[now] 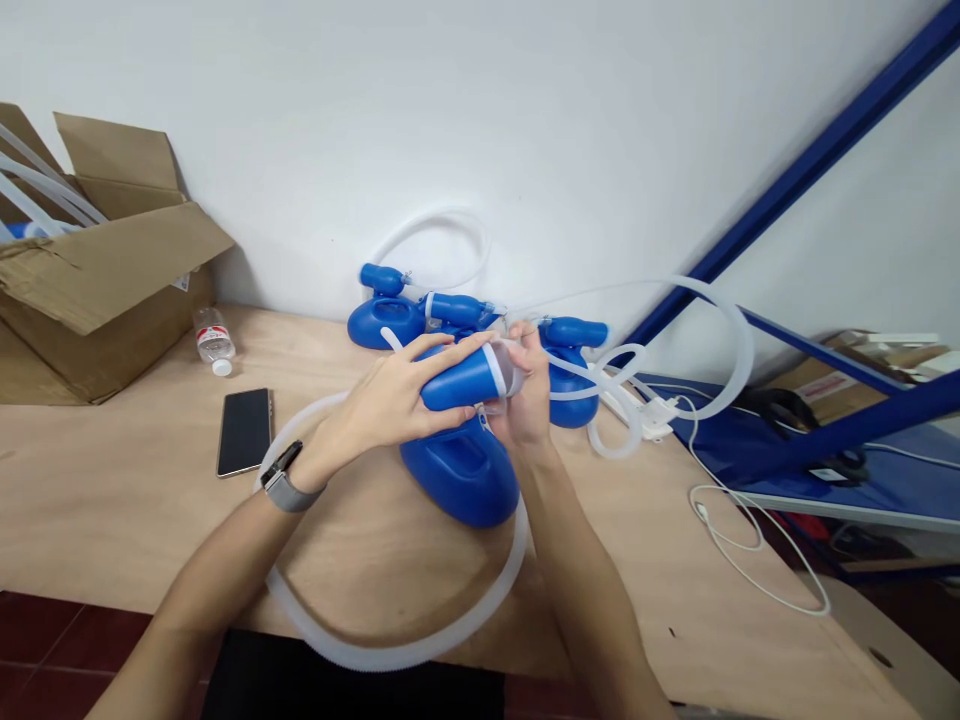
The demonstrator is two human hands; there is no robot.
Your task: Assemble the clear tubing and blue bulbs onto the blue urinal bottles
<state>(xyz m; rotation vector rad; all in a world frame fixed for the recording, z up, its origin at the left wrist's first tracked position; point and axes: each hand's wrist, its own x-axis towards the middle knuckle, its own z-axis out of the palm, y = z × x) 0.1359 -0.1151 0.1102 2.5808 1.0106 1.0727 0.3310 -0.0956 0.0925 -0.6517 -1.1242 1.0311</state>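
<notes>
A blue plastic bottle [465, 480] with a built-in handle lies on the table in front of me. My left hand [401, 390] is wrapped round its thick blue neck [459, 385], which has a white ring at the end. Around the clear plastic cap [508, 368] at the neck's mouth, my right hand [531, 385] has its fingers closed; they partly hide the cap. A translucent hose [397, 657] loops over the table below my wrists. Several similar blue bottles with hoses stand behind, among them one at the left [386, 320] and one at the right [574, 395].
An open cardboard box [112, 330] with hoses inside stands at the left, with a water bottle [214, 340] beside it. A phone [245, 432] lies on the table. At the right are a white power strip [651, 415], a loose white cable [750, 580] and a blue metal rack [817, 425].
</notes>
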